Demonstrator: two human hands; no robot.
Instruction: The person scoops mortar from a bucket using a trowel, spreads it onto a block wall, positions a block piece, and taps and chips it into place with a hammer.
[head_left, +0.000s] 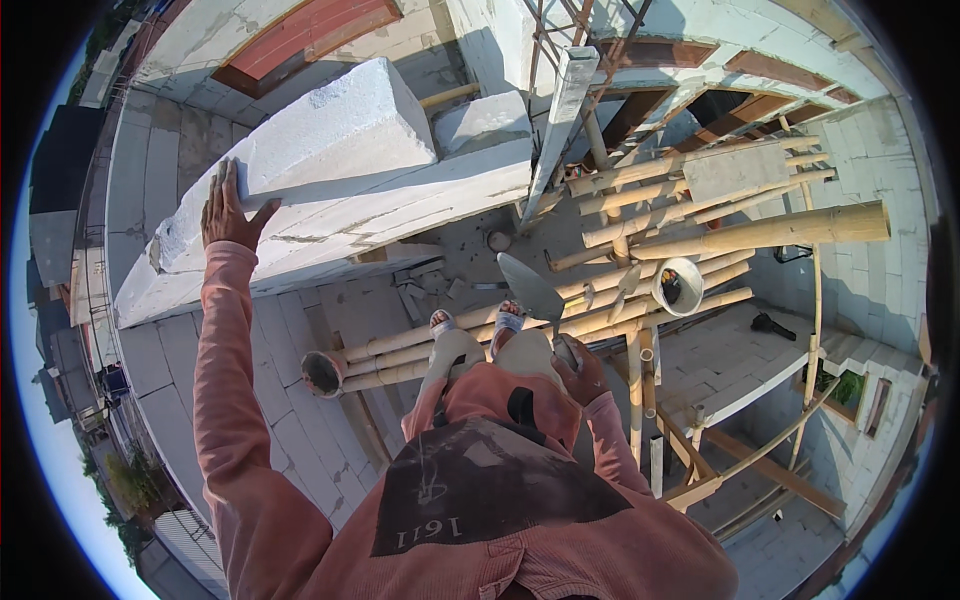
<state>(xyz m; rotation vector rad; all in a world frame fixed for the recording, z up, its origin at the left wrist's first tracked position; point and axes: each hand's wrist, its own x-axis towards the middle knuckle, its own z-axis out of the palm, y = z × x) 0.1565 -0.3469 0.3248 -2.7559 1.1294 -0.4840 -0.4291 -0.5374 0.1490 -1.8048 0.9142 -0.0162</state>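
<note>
On the wall (400, 207), a large block (340, 130) is set, flanked on its right by a smaller block (485, 120). The left hand (230, 210) is laid on the large block's left part. Bamboo poles (390, 343) are stretched below, with one bucket (692, 270) placed at right, another bucket (322, 374) at their left ends. The trowel (530, 288) is held between, in the right hand (580, 370).

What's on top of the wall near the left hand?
A big white block, the left hand on it, and a smaller block to its right. The wall surface beneath them is covered.
</note>
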